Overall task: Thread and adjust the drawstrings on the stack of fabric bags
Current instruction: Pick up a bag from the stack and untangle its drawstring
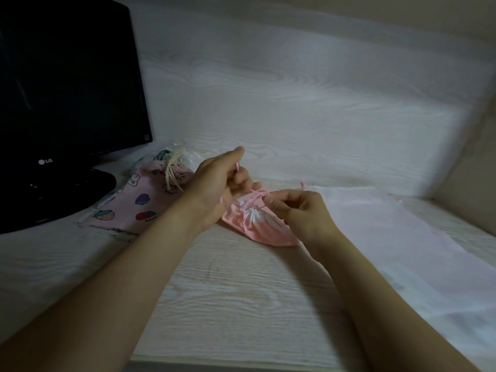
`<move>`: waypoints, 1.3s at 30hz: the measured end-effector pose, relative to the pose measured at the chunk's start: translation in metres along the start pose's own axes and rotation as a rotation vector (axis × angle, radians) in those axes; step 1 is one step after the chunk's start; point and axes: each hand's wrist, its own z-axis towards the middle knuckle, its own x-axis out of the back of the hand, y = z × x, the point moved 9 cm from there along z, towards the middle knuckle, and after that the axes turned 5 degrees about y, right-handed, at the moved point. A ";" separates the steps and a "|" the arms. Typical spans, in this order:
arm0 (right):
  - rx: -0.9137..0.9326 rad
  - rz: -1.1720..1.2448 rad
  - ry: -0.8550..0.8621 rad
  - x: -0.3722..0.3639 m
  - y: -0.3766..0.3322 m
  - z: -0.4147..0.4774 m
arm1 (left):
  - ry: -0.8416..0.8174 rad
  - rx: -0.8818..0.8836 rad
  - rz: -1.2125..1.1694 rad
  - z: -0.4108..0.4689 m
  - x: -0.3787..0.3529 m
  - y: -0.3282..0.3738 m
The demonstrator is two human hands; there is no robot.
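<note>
Mid-frame, the left hand and right hand each pinch the pink drawstring of 1 gathered pink bag. Cinching seems underway; next, likely evening the ends.

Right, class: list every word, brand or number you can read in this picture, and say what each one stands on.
"LG": on the lower frame of the monitor.
Small print under the fruit pictures on the patterned bag: too blurred to read.
Sticker at the monitor's bottom corner: too small to read.
</note>
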 end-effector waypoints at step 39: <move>0.630 -0.903 0.259 0.000 -0.051 -0.022 | 0.076 -0.542 1.399 -0.007 0.009 -0.001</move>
